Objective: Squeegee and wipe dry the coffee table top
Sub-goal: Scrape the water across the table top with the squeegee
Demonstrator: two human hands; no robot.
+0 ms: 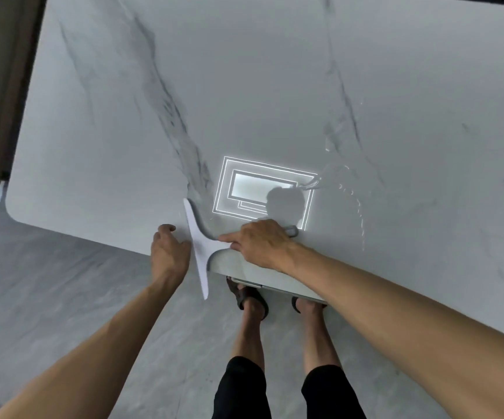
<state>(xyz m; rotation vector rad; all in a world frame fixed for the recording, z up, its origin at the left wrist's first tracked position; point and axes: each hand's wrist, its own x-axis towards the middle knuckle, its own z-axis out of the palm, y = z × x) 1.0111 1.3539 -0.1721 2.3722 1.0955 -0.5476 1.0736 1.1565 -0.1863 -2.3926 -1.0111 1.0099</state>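
A white marble-look coffee table top with grey veins fills most of the view. A white T-shaped squeegee lies across its near edge, blade hanging partly past the rim. My right hand is closed on the squeegee's handle, whose end loop sticks out behind the hand. My left hand is cupped beside the blade at the table edge, fingers curled and touching it, nothing gripped. Water droplets and a wet streak glisten to the right of a ceiling light's reflection.
Grey tiled floor lies below the table edge. My feet in dark sandals stand partly under the table. A dark brown piece of furniture borders the table's left side.
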